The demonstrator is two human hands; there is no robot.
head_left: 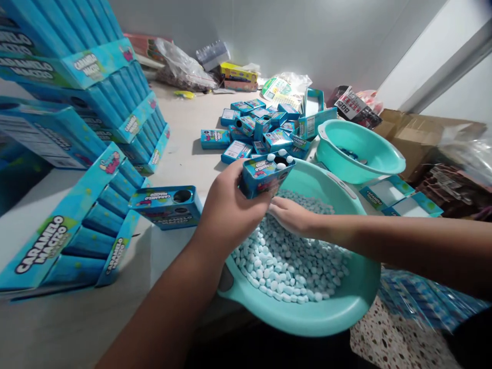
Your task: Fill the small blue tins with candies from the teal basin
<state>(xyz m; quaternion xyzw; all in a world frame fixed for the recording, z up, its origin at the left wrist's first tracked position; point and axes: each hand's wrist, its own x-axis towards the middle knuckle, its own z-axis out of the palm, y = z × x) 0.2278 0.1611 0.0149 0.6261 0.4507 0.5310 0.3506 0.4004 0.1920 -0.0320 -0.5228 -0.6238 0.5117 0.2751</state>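
Observation:
My left hand [234, 205] is closed around a small blue candy tin [261, 177], held tilted over the edge of a turquoise basin [330, 318]. Several white candies sit at the tin's round opening. Pale blue and white candies [292, 266] fill much of the basin. My right hand [290, 215] is low over these candies, just beneath the left; its visible fingers are stretched out, and their tips are hidden. Left of my left hand, another tin [169, 205] with an open round hole leans at the end of a blue display box [77, 230].
Stacked display boxes [100, 72] rise at the left. A pile of tins [265, 128] lies behind the basin. A second turquoise basin [361, 148] stands at the right, near cardboard boxes [430, 133]. Plastic bags [184, 66] and packaging line the wall.

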